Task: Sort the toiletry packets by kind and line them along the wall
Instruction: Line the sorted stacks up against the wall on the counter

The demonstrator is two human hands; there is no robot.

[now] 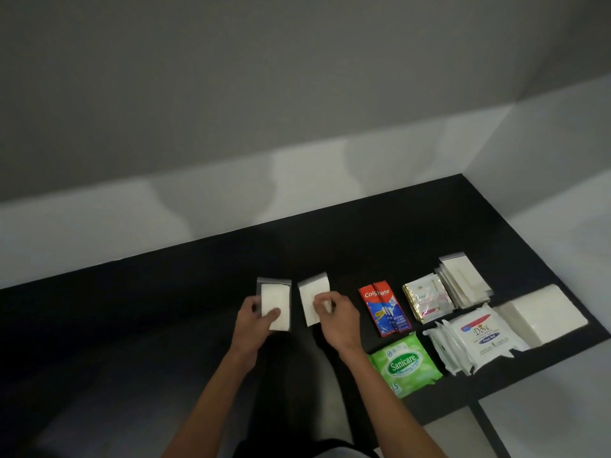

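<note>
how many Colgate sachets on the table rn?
2. The Colgate sachets lie side by side, edges overlapping, between the right hand and the gold sachets, behind the Sanicare pack. More could be hidden underneath.

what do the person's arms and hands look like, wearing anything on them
Two bare hands, the left hand and the right hand, on bare forearms. No sleeves reach the part in view. No gloves, watch or bracelet show, and no rings on the fingers. No markings can be made out in this dim light.
</note>
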